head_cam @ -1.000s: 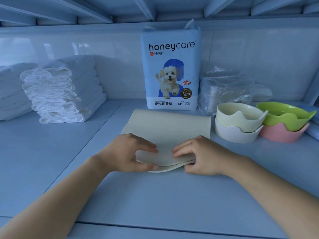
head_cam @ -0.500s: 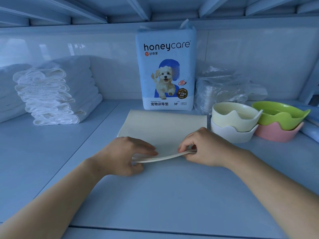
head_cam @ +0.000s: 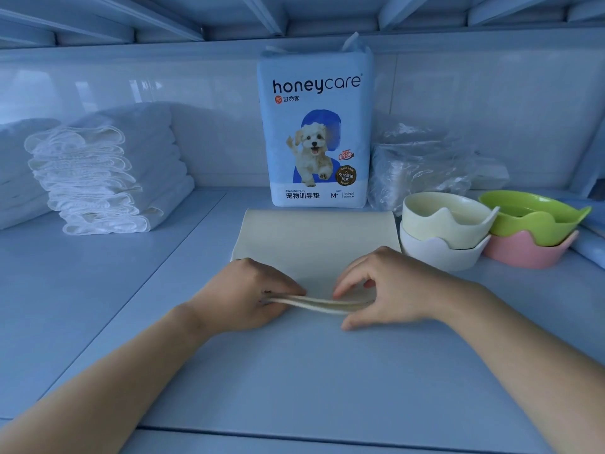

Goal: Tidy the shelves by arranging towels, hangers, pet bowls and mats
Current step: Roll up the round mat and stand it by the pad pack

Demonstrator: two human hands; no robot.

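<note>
A cream folded mat [head_cam: 314, 237] lies flat on the pale blue shelf [head_cam: 294, 381] in front of me. My left hand [head_cam: 242, 299] and my right hand [head_cam: 389, 290] both pinch its near edge, which is lifted slightly off the shelf. To the right stand two stacks of pet bowls: a cream bowl [head_cam: 445, 221] nested in a white one [head_cam: 438, 253], and a green bowl [head_cam: 530, 217] nested in a pink one [head_cam: 527, 253]. A stack of folded white towels [head_cam: 104, 172] sits at the left.
An upright pack of honeycare training pads [head_cam: 316, 126] stands against the back wall behind the mat. A crumpled clear plastic bag [head_cam: 422, 162] lies beside it. More white towels [head_cam: 16, 172] sit at the far left edge. A low shelf board hangs overhead.
My hands have raised the mat's near edge off the shelf; a second ago it lay pressed down. The view has shifted slightly closer.
</note>
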